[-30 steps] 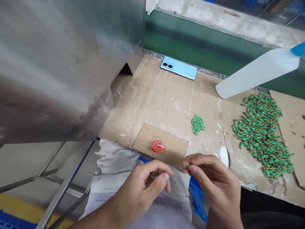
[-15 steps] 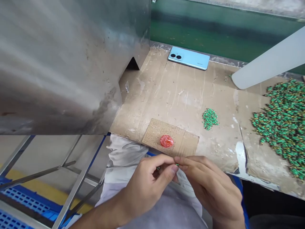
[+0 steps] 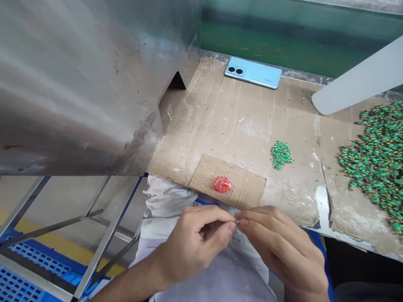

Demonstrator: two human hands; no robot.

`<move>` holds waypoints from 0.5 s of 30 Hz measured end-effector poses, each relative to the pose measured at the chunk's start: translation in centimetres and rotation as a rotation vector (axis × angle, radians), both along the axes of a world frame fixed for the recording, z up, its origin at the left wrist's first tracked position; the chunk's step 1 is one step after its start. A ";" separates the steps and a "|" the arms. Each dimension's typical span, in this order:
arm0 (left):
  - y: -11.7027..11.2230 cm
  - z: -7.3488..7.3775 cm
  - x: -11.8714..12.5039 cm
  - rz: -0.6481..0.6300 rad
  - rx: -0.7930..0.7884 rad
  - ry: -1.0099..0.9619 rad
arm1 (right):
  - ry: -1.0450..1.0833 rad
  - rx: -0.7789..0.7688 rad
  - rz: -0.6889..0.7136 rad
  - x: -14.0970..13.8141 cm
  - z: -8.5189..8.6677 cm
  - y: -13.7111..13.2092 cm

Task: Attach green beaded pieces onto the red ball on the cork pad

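My left hand (image 3: 201,245) and my right hand (image 3: 285,247) meet at the fingertips just below the table edge, in front of my lap. Thumb and forefinger of the left pinch a tiny piece (image 3: 237,222), and the right fingertips press at it too. It is mostly covered, and its kind is too small to make out. Just beyond the hands lies a flat cardboard piece (image 3: 250,191) with specks scattered on it. A small red dish (image 3: 223,184), shiny and wet-looking inside, stands on that cardboard. Right of it is a little heap of small green pieces (image 3: 281,155).
A large pile of green and gold pieces (image 3: 380,163) covers the table's right side. A light blue phone (image 3: 255,73) lies at the back. A white tube (image 3: 355,82) slants in from the right. A big metal housing (image 3: 94,92) blocks the left.
Both hands stay fingertip to fingertip, with small shifts of the fingers. The green bit seen between them earlier is now less visible. The view has shifted slightly.
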State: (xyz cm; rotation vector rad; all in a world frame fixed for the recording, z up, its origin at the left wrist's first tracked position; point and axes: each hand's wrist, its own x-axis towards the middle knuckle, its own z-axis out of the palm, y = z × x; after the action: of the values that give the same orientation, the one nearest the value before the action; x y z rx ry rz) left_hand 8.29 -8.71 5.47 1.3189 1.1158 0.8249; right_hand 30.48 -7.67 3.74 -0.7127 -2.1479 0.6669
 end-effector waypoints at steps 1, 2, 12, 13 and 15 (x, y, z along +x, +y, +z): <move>0.1 0.1 0.0 -0.007 0.014 0.005 | -0.001 -0.018 -0.002 0.0 0.0 0.1; 0.1 0.2 -0.1 -0.015 0.020 -0.001 | -0.012 -0.034 0.000 -0.1 0.1 0.2; 0.5 -0.3 -0.8 -0.095 -0.259 -0.176 | -0.079 -0.075 0.047 -1.1 0.8 1.3; 0.5 -0.4 -0.9 -0.096 -0.288 -0.203 | -0.081 -0.065 0.054 -1.1 0.8 1.4; 0.6 -0.7 -1.1 -0.098 -0.339 -0.262 | -0.079 -0.043 0.064 -1.4 0.8 1.6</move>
State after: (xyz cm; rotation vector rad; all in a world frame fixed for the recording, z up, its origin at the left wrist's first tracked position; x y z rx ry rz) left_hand 7.21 -8.15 4.81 0.9454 0.9276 0.6792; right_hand 29.12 -6.12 4.51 -0.7063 -2.2431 0.7323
